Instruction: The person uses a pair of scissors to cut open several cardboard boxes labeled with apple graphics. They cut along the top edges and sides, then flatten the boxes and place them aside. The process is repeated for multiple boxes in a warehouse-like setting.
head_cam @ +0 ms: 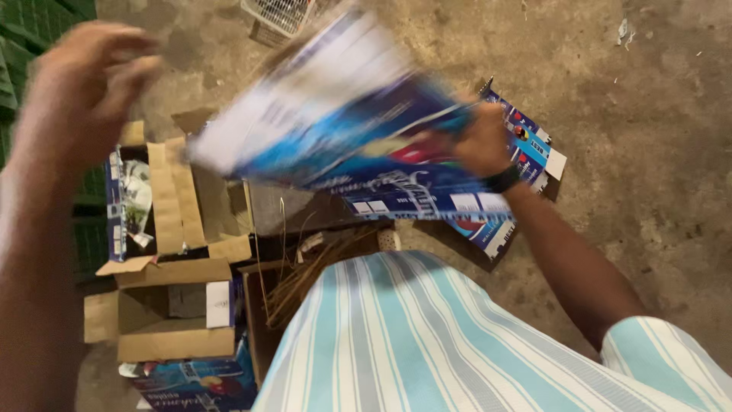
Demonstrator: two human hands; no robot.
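Note:
My right hand (474,140) grips one end of a flattened blue and white printed carton (335,122), which is blurred with motion and held up over the floor. A black band sits on that wrist. My left hand (80,84) is raised at the upper left, fingers loosely curled, holding nothing and apart from the carton. More flattened blue printed cartons (465,202) lie on the concrete floor under my right hand. My striped blue and white shirt fills the lower middle.
An open brown cardboard box (171,229) with flaps spread lies at the left, another blue carton (198,385) below it. Dry straw-like stalks (313,259) lie near my body. A white wire basket (278,15) is at the top. Green crates (30,30) stand at the far left.

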